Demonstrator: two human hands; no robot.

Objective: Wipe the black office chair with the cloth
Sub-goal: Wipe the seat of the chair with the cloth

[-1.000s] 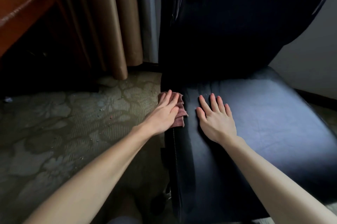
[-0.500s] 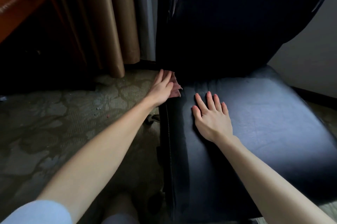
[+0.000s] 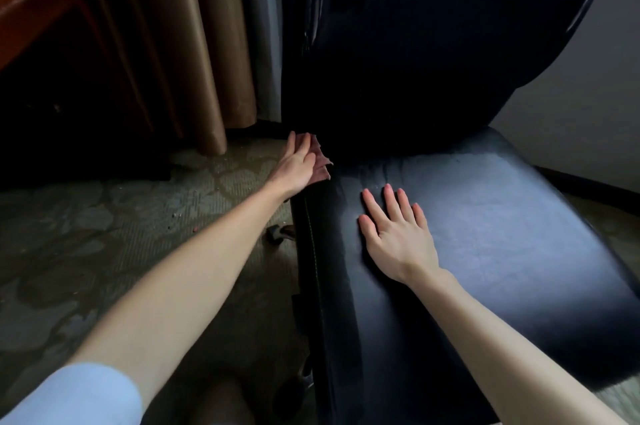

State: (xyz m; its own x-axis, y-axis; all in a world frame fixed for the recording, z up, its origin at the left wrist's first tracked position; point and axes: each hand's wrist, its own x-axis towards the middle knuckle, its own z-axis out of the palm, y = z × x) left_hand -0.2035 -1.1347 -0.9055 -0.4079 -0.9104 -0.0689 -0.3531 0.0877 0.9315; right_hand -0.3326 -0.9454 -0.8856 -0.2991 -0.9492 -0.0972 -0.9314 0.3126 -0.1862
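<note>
No writing, label, brand, number or sign can be read anywhere, whether on the black chair (image 3: 502, 234), the cloth (image 3: 321, 166), the curtain (image 3: 194, 43) or the carpet (image 3: 86, 234).

The floor (image 3: 104, 244) is a greenish carpet (a leafy pattern, dim in this light). The black office chair (image 3: 502, 251) stands on it at right, one caster (image 3: 276, 234) showing beside the seat edge. Small crumbs (image 3: 175, 215) lie scattered nearby, and a tan curtain (image 3: 207, 78) hangs down to it.

The left hand (image 3: 297, 165) has slid the cloth (image 3: 321, 166) (reddish) along the seat edge (image 3: 311, 227) to the backrest (image 3: 415, 43).
</note>
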